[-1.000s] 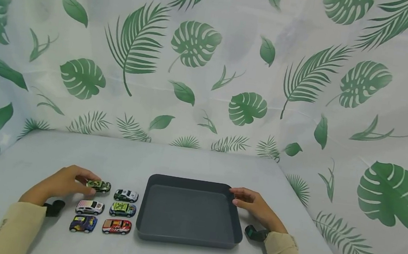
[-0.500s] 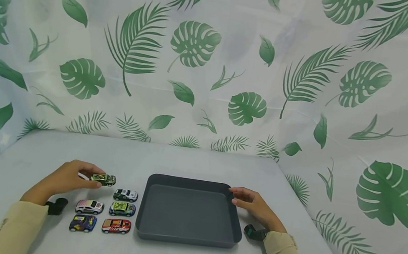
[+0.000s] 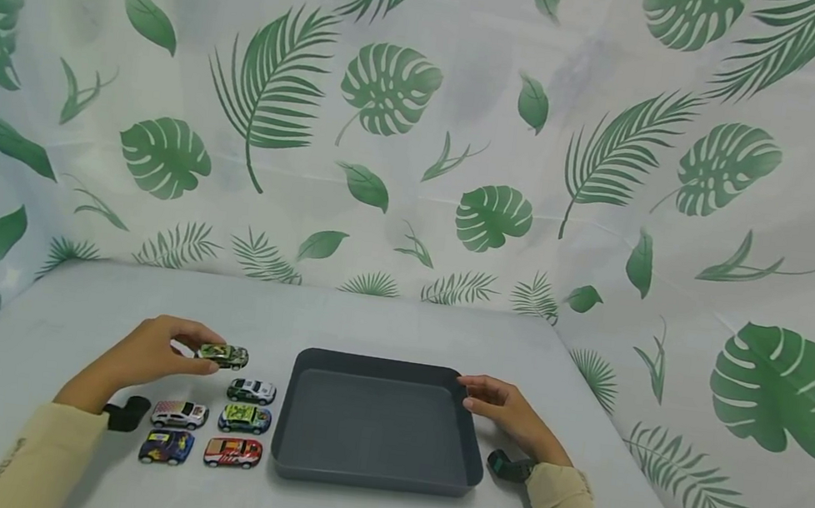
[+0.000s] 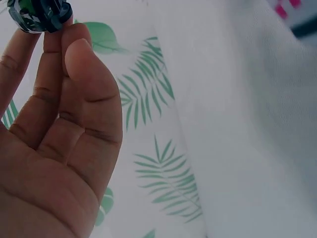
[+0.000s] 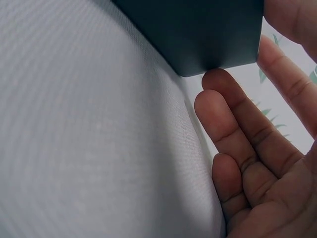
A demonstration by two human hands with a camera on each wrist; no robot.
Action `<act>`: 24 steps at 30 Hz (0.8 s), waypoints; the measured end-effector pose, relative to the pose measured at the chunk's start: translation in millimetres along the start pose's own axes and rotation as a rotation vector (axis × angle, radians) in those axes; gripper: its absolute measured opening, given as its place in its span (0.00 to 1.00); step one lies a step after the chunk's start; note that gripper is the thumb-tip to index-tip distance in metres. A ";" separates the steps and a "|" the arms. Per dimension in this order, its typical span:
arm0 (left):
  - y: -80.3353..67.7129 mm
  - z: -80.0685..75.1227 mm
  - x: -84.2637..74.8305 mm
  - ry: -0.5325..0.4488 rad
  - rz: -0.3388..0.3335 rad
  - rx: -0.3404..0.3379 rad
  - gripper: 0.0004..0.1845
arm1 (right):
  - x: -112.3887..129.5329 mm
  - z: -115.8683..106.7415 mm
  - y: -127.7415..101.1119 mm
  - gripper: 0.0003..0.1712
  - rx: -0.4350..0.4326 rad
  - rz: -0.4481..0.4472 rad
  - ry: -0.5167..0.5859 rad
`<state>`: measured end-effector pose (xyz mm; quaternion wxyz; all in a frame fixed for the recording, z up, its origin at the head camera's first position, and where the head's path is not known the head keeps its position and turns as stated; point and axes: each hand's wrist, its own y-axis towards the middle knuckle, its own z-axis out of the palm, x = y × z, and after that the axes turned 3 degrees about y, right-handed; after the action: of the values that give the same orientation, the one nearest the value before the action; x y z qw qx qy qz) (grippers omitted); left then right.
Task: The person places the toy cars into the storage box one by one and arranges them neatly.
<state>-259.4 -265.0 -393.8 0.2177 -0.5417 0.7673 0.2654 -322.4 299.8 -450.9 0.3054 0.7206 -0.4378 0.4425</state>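
Note:
My left hand point(image 3: 153, 352) holds a green camouflage toy car point(image 3: 226, 356) by its rear, between thumb and fingers, above the table. In the left wrist view only the dark end of the car point(image 4: 37, 15) shows, past the fingertips. Below it sit several toy cars in two columns: a white-and-green one point(image 3: 252, 390), a yellow-green one point(image 3: 244, 418), a red one point(image 3: 233, 452), a white-and-pink one point(image 3: 179, 414) and a purple one point(image 3: 167, 446). At the far right corner of the dark grey tray point(image 3: 376, 482), my right hand point(image 3: 510, 412) touches the rim with relaxed fingers.
The tray stands mid-table, right of the cars, with its bare floor showing. A white cloth covers the table point(image 3: 399, 328). Leaf-printed curtains point(image 3: 403, 161) hang at the back and both sides. A dark wrist camera strap point(image 3: 127, 413) sits by the left sleeve.
My left hand has lifted the camouflage car from the far end of the left column and carried it up and to the right. The right hand and tray stay put.

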 end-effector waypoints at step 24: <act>15.9 9.6 -34.0 -0.054 -0.038 0.077 0.22 | 0.2 0.4 1.9 0.29 -0.010 0.007 -0.022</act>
<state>-263.2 -230.1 -377.3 0.2638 -0.5402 0.7604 0.2459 -323.9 298.6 -450.8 0.3025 0.7224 -0.4460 0.4333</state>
